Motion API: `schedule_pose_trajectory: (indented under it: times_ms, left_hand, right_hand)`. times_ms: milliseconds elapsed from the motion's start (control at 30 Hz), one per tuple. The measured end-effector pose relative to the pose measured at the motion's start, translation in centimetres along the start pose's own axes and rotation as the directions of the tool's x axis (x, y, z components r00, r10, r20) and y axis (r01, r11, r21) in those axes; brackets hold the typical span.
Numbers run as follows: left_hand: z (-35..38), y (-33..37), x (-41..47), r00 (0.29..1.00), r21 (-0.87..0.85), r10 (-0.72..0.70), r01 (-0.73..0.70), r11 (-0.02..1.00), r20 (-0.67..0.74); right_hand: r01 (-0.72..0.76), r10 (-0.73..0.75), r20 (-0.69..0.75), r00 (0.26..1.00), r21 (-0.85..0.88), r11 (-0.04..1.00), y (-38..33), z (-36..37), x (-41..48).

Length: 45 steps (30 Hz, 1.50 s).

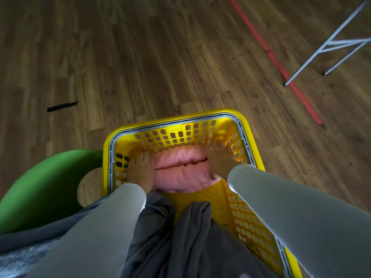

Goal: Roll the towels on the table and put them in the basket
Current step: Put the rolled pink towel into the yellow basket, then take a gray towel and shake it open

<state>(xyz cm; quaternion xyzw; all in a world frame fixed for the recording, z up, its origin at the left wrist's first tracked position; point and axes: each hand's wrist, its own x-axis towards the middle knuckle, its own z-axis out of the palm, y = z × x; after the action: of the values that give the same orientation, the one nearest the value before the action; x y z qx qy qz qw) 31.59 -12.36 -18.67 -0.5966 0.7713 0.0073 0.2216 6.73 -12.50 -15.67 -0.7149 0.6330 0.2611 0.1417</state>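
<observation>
The yellow basket [176,119] stands on the wood floor [140,57], and the pink towel [180,169] lies rolled inside it, across its far end, close to the far wall. The roll shows two bulges with a crease between them (one towel or two, I cannot tell).

Both arms, in pale grey sleeves, reach down into the basket. The left grip [140,170] is at the towel's left end, between the roll and the basket's left wall; the right grip [219,160] is at the right end, near the far right corner. Each one is released rather than clenched: the fingers [143,155] lie nearly straight, pointing away from the person and pressed flat against the towel's ends. The thumbs are hidden.

A dark grey cloth [170,237] covers the near part of the basket. A green rounded thing [40,187] sits just left of the basket. On the floor lie a red tape line [281,64] and a short black mark [62,106]; white metal legs [331,47] stand at the upper right.
</observation>
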Motion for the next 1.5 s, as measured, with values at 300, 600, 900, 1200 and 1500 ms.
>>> schedule_pose_trajectory:
  times_ms: [300,600,900,1200,1500]
  left_hand:
    - [-7.5,1.4,-5.7,0.998,-0.236,-0.039,0.025,0.971,-0.054]
    - [-13.7,4.3,-15.8,0.984,-0.37,-0.143,0.093,0.924,-0.111]
    - [-11.7,5.9,-26.5,0.982,-0.46,-0.026,-0.065,0.886,-0.188]
    - [-7.0,9.1,-36.6,0.987,-0.614,0.121,-0.158,0.773,-0.102]
    - [-5.9,11.2,-37.2,0.981,-0.45,0.129,-0.183,0.874,-0.148]
  right_hand:
    - [0.063,-0.046,-0.098,0.994,0.178,0.982,1.6,-4.1,-5.3]
    - [0.247,-0.224,-0.166,0.96,0.131,0.96,2.8,-6.4,-14.0]
    - [0.305,-0.281,-0.119,0.952,0.335,0.892,2.6,-4.3,-22.4]
    - [0.361,-0.414,0.102,0.904,0.334,0.871,0.8,4.2,-33.0]
    - [0.272,-0.212,-0.284,0.935,0.191,0.943,-1.5,9.0,-35.2]
